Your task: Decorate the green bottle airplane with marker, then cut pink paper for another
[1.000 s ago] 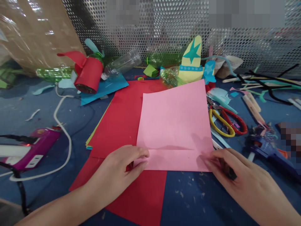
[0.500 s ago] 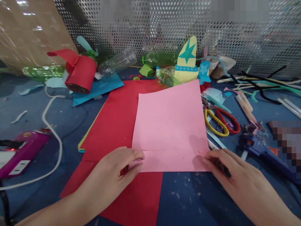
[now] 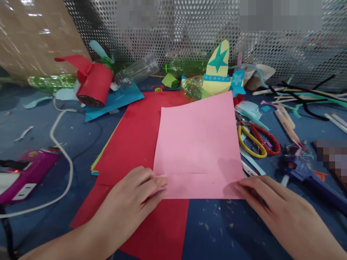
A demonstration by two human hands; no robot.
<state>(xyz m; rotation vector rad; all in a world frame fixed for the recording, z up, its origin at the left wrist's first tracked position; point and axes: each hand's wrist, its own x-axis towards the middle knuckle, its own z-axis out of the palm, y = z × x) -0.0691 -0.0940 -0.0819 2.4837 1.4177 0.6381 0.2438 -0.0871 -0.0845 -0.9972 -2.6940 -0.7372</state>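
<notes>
A pink paper sheet point(image 3: 199, 141) lies over red paper point(image 3: 138, 133), with a strip along its near edge turned up onto it. At the strip's left end, my left hand point(image 3: 135, 200) is closed, thumb and fingers pinching the paper. My right hand point(image 3: 282, 209) grips the near right corner between thumb and fingertips; its other fingers are curled and partly hidden. The sheet's far edge lifts and curves upward. Just right of the sheet lie scissors point(image 3: 253, 141) with one yellow and one red handle.
A purple power strip point(image 3: 34, 173) with a white cable lies left; a blue glue gun point(image 3: 306, 177) lies right. Along the metal mesh stand a red paper-wrapped cylinder point(image 3: 96, 85), plastic bottles point(image 3: 187, 67) and a yellow paper piece with a star point(image 3: 218, 66). Pipe cleaners point(image 3: 303, 95) lie far right.
Both hands keep hold of the pink sheet's near corners and have shifted only slightly. The whole view has moved a little; the table items lie as before.
</notes>
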